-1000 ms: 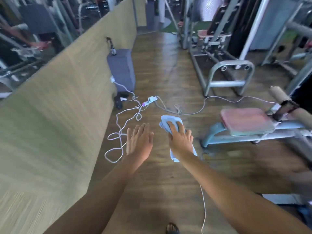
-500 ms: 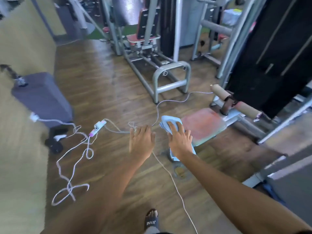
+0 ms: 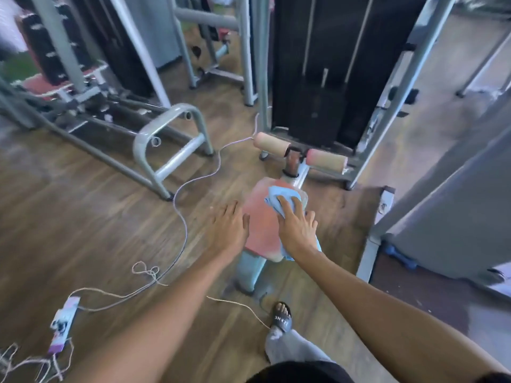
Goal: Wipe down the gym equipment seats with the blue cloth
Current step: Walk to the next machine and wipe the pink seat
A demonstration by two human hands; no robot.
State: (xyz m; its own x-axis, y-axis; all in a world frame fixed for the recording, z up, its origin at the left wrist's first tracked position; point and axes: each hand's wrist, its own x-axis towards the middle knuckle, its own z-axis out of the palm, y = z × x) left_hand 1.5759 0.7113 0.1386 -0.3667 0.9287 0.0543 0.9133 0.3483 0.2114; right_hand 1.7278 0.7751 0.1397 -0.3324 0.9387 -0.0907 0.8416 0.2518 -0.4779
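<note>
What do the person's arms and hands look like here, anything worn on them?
The left forearm and right forearm are bare to the frame edge, with no sleeves in view. The left hand and right hand are ungloved. No watch, band or ring shows on the wrists or visible fingers. Motion blur could hide small marks.

Two hands: left hand (image 3: pixel 229 230) and right hand (image 3: pixel 297 230). One blue cloth (image 3: pixel 279 194). Two padded seats: a pink seat (image 3: pixel 260 219) at centre and a red seat (image 3: pixel 41 84) at 10 o'clock. Two foam rollers at 1 o'clock: left roller (image 3: pixel 272 145) and right roller (image 3: pixel 326 160). One power strip (image 3: pixel 65 319) at 8 o'clock. One black sandal (image 3: pixel 282 317) at 6 o'clock. The white cords (image 3: pixel 182 217) are too tangled to count.
</note>
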